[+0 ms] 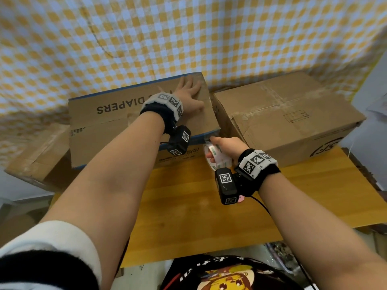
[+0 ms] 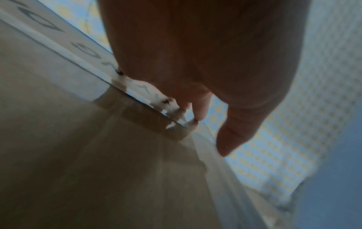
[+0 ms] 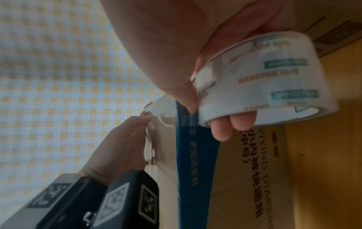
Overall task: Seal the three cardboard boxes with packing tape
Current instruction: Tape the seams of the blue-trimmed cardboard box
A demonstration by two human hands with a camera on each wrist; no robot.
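A diaper box (image 1: 117,122) with blue edges stands in the middle of the wooden table (image 1: 188,206). My left hand (image 1: 188,91) lies flat on its top near the right end, fingers straight, pressing down on the flaps (image 2: 98,139). My right hand (image 1: 224,146) grips a roll of clear packing tape (image 1: 217,158) at the box's front right corner. In the right wrist view the fingers (image 3: 231,124) pass through the roll's core (image 3: 274,80) and the thumb holds it. A clear strip of tape (image 3: 164,114) runs from the roll over the box's blue edge (image 3: 195,155).
A second cardboard box (image 1: 293,114) sits to the right, close beside the diaper box. A third box (image 1: 37,155) lies lower at the left, partly under the diaper box. A yellow checked cloth (image 1: 188,38) hangs behind. Bare table lies in front of the boxes.
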